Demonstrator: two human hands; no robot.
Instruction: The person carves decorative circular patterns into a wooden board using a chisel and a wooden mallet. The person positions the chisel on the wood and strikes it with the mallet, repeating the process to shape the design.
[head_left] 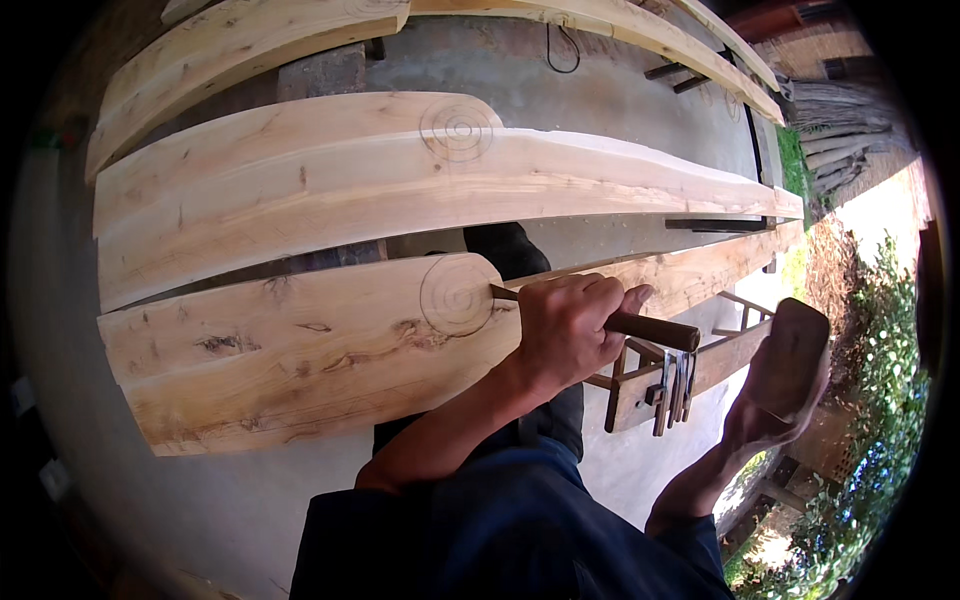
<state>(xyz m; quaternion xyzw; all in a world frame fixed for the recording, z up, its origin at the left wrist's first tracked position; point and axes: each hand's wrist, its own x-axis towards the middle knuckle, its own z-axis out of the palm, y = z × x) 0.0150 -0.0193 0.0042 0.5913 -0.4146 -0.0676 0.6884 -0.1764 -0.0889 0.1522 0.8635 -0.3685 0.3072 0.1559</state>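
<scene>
My left hand (568,325) is closed around a chisel (655,331), whose wooden handle sticks out to the right of my fist. Its tip points left and meets the rounded end of the near timber (250,365), beside pencilled concentric circles (458,296). Off to the right, my raised right hand (768,425) grips a broad, flat wooden mallet (797,350) with rounded corners. The mallet is apart from the chisel handle and partly hides the fingers. Several slim tools (676,392) hang from the end of a wooden bench (728,362) below the chisel handle.
A second long timber (300,190) with similar circles lies parallel beyond the near one. Farther back are more curved timbers (240,45) and a dark cord loop (563,50). Dark metal supports (720,225) stand under the timbers. Leafy plants (870,420) grow at the right.
</scene>
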